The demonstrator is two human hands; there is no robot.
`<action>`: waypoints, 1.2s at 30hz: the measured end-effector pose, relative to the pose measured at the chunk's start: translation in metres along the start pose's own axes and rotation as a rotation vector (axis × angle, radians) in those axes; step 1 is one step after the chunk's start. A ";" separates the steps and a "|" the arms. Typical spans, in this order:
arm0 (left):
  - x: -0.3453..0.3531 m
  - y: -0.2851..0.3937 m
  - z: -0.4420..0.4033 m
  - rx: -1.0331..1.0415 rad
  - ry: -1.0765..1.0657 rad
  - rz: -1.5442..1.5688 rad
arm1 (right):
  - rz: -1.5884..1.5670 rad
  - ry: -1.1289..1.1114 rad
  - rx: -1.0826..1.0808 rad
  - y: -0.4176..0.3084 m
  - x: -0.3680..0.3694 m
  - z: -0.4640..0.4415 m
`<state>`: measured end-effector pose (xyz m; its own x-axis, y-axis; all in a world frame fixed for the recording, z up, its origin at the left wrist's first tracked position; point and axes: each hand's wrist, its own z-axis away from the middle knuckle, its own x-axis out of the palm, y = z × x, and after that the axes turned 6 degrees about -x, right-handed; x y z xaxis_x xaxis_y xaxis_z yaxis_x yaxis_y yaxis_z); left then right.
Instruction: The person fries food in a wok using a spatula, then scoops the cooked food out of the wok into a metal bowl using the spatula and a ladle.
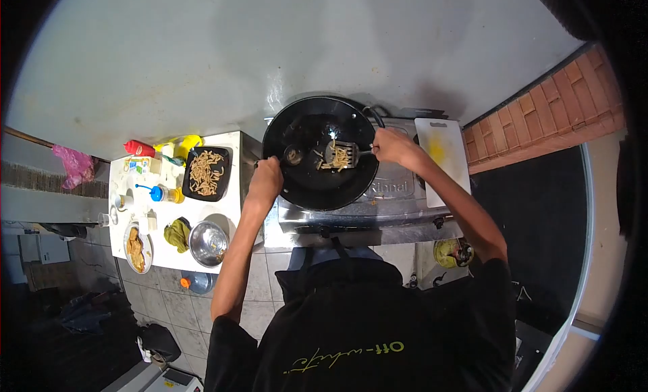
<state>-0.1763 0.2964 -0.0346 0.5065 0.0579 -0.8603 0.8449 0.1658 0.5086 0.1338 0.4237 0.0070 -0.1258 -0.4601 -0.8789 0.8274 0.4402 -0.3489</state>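
Note:
A large black wok (317,193) sits on the steel Rinnai stove (388,206). My left hand (268,179) is closed around the handle at the wok's left side, and the fingers hide most of that handle. With my right hand (393,147) I grip the handle of a slotted spatula (352,155), its blade low inside the wok. Pale fried strips (339,156) lie on the blade, and a few loose pieces are beside it. A small round patch shows in the wok's left part; I cannot tell what it is.
A white table at left holds a black dish of fried strips (206,172), a metal bowl (208,243), a plate of food (137,249), a red bottle (138,148) and a blue-capped jar (165,194). A white cutting board (442,176) lies at right, near a brick edge (540,112).

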 end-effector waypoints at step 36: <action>0.007 0.005 -0.011 -0.024 -0.007 0.037 | -0.003 -0.024 0.061 0.000 -0.027 0.010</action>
<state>-0.1702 0.3080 -0.0386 0.5385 0.0572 -0.8407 0.8213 0.1874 0.5388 0.1425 0.4283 0.0335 -0.1159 -0.4801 -0.8696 0.8591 0.3909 -0.3303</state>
